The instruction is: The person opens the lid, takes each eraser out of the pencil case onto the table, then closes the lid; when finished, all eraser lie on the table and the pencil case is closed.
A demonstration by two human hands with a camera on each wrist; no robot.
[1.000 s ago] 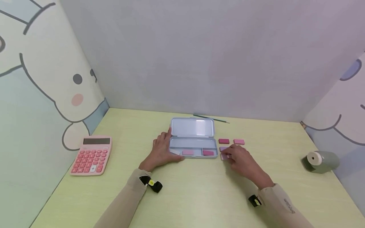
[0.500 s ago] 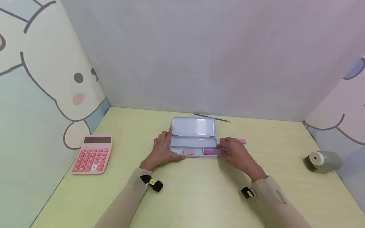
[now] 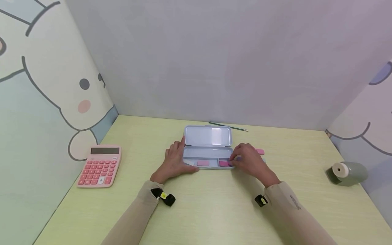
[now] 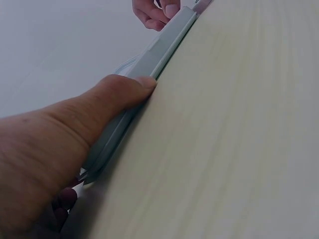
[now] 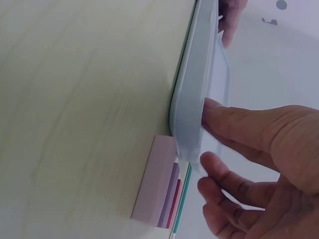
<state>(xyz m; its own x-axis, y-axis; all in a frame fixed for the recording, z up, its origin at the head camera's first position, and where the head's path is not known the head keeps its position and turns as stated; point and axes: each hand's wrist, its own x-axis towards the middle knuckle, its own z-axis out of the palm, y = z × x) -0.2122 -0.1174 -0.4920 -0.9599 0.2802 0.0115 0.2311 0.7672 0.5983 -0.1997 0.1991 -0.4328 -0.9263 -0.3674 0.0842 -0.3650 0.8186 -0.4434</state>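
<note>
A pale blue pencil case (image 3: 208, 152) lies with its lid raised on the table. My left hand (image 3: 173, 163) steadies its left end, thumb (image 4: 137, 89) along the front wall and fingers at the side. My right hand (image 3: 249, 161) reaches over the right end, fingertips at the small front compartment; a purple sliver of an eraser shows under them, otherwise hidden. In that compartment lies a crimson eraser (image 3: 223, 164); a pink eraser (image 3: 202, 163) lies in the longer front one. In the right wrist view the thumb (image 5: 219, 117) dips over the case's rim.
Beside the case's right end are a pale pink block (image 5: 154, 184), a purple block (image 5: 168, 194) and a crimson block (image 5: 174, 201). A pink eraser (image 3: 260, 151) shows behind the right hand. Further out are a pencil (image 3: 228, 126), a pink calculator (image 3: 99, 166) and a green sharpener (image 3: 347, 173).
My right hand has moved left from the erasers beside the case to its right compartment, where a purple sliver now shows. The left hand stays at the case.
</note>
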